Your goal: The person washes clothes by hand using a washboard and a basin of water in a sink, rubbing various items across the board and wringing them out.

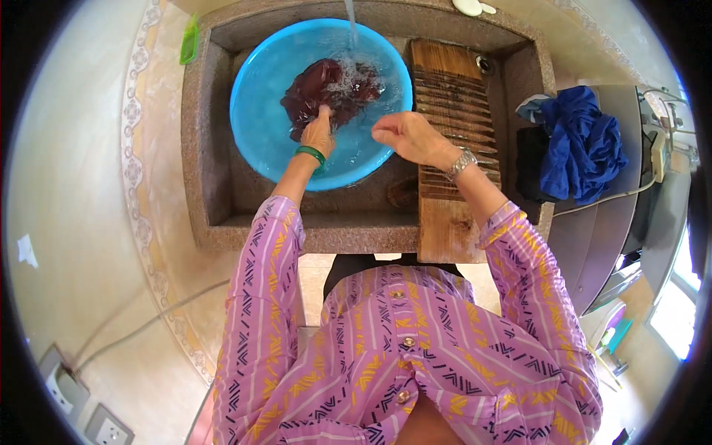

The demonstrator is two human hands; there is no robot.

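A blue plastic basin (247, 150) holds water and a soaked dark red cloth (320, 83). My left hand (320, 133), with a green bangle at the wrist, grips the near edge of this cloth; the fingers are partly hidden by it. Water (351, 19) streams from above onto the cloth's right part and splashes. My right hand (414, 136), wearing a metal watch, hovers over the basin's right rim beside the washboard. Its fingers are curled together, and nothing shows in them. Ridges run across the wooden washboard (453, 103), which leans over the front edge of the sink.
The stone sink (356, 236) surrounds basin and washboard. A blue garment (584, 147) and a black cloth (534, 161) lie on a grey appliance (578, 245) to the right. White soap pieces (468, 6) rest on the back ledge. A green plastic holder (189, 41) is at the left edge.
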